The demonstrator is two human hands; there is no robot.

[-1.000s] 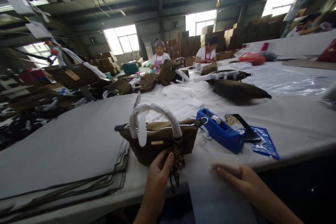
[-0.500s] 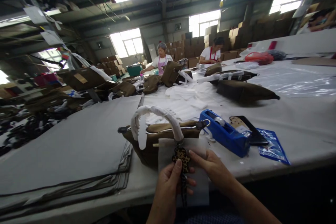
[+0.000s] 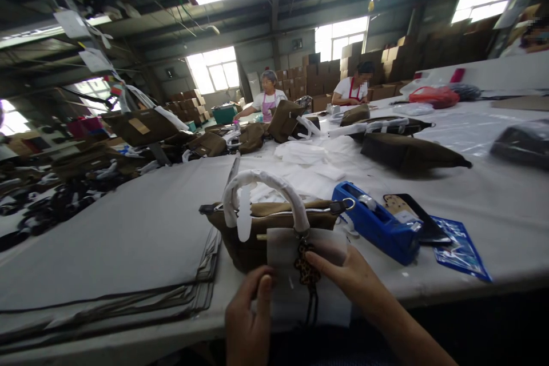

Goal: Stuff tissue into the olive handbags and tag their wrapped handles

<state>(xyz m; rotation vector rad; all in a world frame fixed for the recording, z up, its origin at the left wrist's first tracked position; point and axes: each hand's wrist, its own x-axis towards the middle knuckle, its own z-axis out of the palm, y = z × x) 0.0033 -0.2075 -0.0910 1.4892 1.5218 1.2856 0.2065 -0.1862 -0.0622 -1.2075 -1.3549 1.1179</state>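
Note:
A brown handbag (image 3: pixel 242 249) with a silver zipper stands upright on the table in front of me. Its handle (image 3: pixel 268 178) is wrapped in white padding. From the handle's near end hangs a leopard-print charm (image 3: pixel 305 269) with dark cords, lying over a translucent white sheet (image 3: pixel 285 303) against the bag's front. My right hand (image 3: pixel 358 277) presses its thumb on the charm, with its fingers behind the sheet. At the sheet's left edge, my left hand (image 3: pixel 249 311) is closed, thumb and fingers pinching that edge.
A blue tape dispenser (image 3: pixel 377 223) sits right of the bag, beside a dark phone (image 3: pixel 429 226) and a blue-edged packet (image 3: pixel 461 246). Stacked grey sheets (image 3: pixel 128 240) lie left. More brown bags (image 3: pixel 412 151) and white sheets (image 3: pixel 313 154) are beyond. Two co-workers (image 3: pixel 268 100) work across the table.
My left hand has let go of the charm and moved left to the sheet's edge. My right thumb has come onto the charm. The view has shifted slightly.

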